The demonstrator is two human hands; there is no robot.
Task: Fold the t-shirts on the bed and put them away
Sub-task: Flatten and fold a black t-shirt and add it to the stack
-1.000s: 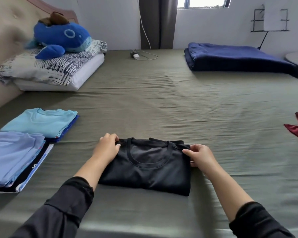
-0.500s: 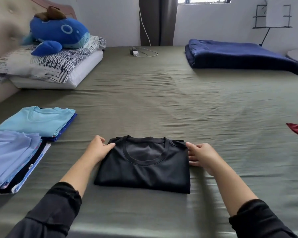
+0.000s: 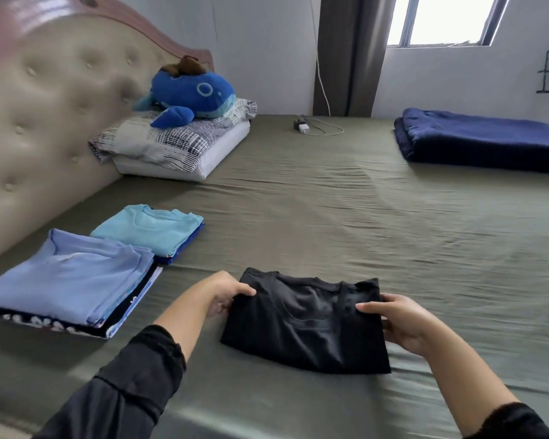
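the folded black t-shirt [image 3: 305,321] sits at 6 o'clock on the bed [image 3: 346,217], seemingly lifted at its far edge. the left hand [image 3: 225,293] pinches its left side, the right hand [image 3: 396,318] grips its right side. two folded stacks, periwinkle stack [image 3: 67,280] and light-blue stack [image 3: 149,229], lie at 9 o'clock.

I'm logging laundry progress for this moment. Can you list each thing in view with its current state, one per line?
black t-shirt: folded, gripped at both sides
left hand: gripping the shirt's left edge
right hand: gripping the shirt's right edge
light blue t-shirt: folded, topping a small stack
periwinkle shirt: folded, topping the nearer stack
navy blanket: folded
charger: lying on the bed, cable running up the wall
curtain: drawn aside
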